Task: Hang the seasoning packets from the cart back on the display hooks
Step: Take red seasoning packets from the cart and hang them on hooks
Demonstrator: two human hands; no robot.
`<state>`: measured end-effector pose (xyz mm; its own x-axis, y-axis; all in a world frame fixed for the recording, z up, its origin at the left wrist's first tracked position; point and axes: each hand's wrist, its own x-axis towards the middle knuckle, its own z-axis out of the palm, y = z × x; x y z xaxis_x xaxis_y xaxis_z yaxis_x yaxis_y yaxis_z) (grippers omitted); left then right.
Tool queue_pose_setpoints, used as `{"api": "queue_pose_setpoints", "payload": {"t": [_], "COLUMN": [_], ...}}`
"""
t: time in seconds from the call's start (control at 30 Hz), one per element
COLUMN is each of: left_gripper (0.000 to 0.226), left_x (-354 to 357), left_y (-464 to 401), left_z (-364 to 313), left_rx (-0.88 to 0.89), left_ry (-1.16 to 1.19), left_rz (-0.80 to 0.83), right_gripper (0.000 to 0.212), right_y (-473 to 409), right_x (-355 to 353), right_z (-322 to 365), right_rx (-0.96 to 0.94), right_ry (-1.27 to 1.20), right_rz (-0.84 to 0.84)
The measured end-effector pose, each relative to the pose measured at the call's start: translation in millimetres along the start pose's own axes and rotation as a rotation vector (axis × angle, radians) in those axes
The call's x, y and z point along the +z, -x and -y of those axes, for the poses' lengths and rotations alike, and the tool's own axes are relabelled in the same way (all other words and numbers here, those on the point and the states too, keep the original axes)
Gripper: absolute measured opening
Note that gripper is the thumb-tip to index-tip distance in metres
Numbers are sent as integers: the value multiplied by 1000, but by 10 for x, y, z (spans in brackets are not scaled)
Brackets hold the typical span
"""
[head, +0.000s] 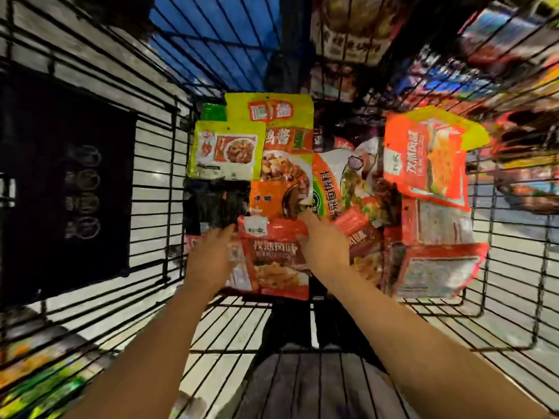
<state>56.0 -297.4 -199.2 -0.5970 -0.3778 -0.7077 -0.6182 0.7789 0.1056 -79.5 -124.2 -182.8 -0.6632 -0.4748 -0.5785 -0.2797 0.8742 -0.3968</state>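
Several seasoning packets lie heaped in the wire cart point(157, 182). A red packet point(273, 255) is nearest me, between my two hands. My left hand point(211, 252) reaches in with fairly straight fingers that touch the packet's left edge. My right hand point(322, 243) holds its right edge, fingertips up by an orange packet point(272, 201). Yellow-green packets point(225, 154) point(284, 128) lie at the far end, and an orange-red packet point(426, 158) is propped at the right. The frame is blurred.
The cart's black wire walls enclose the pile on the left, right and far sides. A black panel point(60, 182) hangs on the left wall. Packed display racks point(499, 55) show at the upper right, and more goods point(39, 382) sit at the lower left.
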Motion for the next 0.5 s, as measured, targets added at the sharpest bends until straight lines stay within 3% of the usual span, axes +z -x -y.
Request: {"api": "queue_pose_setpoints", "payload": {"t": [0.07,0.2,0.33,0.4,0.5], "left_gripper": [78,65,46,43,36], "left_x": [-31,-32,-65,-86,-200], "left_y": [-18,-58,-81,-92,-131], "left_z": [18,83,66,51,16], "left_rx": [-23,-1,62,89,190], "left_ry": [-3,65,12,-55,-224], "left_rz": [12,-63,-67,-54,43], "right_gripper": [36,32,48,57,73], "right_y": [-30,-255,-484,-503,-439], "right_x": [-100,-533,-794,-752,-514], "right_z": [-2,-124,-357,-334,-243], "right_rx": [-16,35,-20,-92,-133], "right_ry": [-129,-262,-124,8,235], "right_rz": [-16,-245,-510,-454,-65]}}
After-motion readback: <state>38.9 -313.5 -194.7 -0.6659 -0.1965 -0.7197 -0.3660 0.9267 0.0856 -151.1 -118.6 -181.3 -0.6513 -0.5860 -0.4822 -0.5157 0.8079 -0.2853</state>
